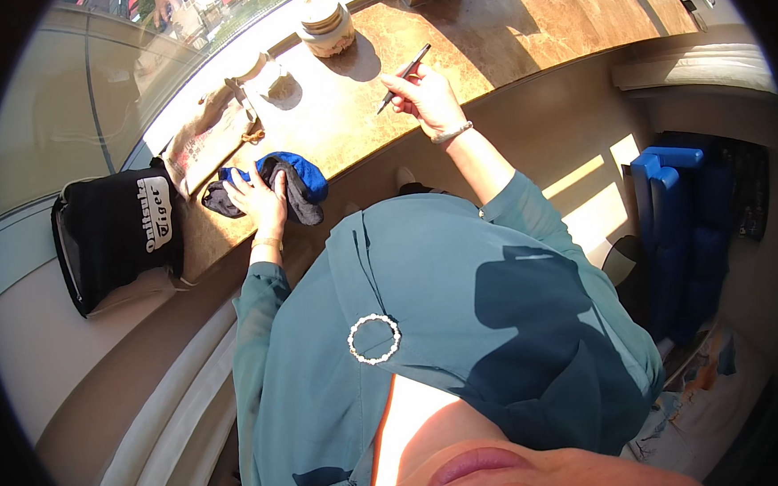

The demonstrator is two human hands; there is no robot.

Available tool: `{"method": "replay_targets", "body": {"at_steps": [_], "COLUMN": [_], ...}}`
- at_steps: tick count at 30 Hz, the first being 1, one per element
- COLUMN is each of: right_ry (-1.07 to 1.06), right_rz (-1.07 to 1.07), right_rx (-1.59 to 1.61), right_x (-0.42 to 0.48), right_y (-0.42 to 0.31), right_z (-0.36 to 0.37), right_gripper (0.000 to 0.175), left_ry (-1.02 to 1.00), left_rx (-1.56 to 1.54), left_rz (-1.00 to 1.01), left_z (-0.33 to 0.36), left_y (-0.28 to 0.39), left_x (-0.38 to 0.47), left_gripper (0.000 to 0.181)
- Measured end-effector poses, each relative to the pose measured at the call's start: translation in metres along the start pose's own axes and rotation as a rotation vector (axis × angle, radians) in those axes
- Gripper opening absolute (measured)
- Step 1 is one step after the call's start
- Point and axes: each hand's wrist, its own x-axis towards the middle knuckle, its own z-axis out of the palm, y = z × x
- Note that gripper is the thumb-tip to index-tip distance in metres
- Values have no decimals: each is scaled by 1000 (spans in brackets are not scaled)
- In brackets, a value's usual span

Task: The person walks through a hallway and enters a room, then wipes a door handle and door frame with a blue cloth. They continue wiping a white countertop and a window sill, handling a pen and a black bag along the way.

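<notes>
My right hand (423, 94) holds a dark pen (405, 76) above the marble-patterned windowsill (355, 121), its tip pointing down and to the left. Fingers spread, my left hand (259, 201) rests on a small bundle of dark grey cloth (300, 193) and blue cloth (306, 171) near the sill's front edge. Whether its fingers pinch the fabric is not clear. Just beyond the bundle lies a beige drawstring cloth bag (212, 137) with a brown toggle.
A black bag (121, 236) with lettering stands at the sill's left end. Along the window are a small white jar (262, 74) and a larger lidded ceramic jar (325, 26). Blue padded furniture (676, 245) is at the right, and pale curtains (166, 430) hang at the lower left.
</notes>
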Motion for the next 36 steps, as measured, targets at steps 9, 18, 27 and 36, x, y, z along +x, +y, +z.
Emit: {"method": "replay_targets", "body": {"at_steps": [9, 18, 27, 36], "right_ry": [98, 197, 472, 556], "right_rz": [-32, -148, -236, -246], "right_rx": [224, 227, 162, 268], "right_x": [8, -9, -46, -83], "right_y": [4, 1, 1, 37], "right_z": [-63, -125, -178, -177], "right_gripper": [21, 23, 30, 27], "left_ry": [-42, -87, -54, -175], "left_rx": [13, -198, -238, -205], "left_rz": [131, 558, 765, 903], "left_z": [9, 10, 15, 16], "left_y": [113, 255, 282, 240], "left_x": [2, 50, 65, 60], "left_gripper": [77, 75, 65, 63]}}
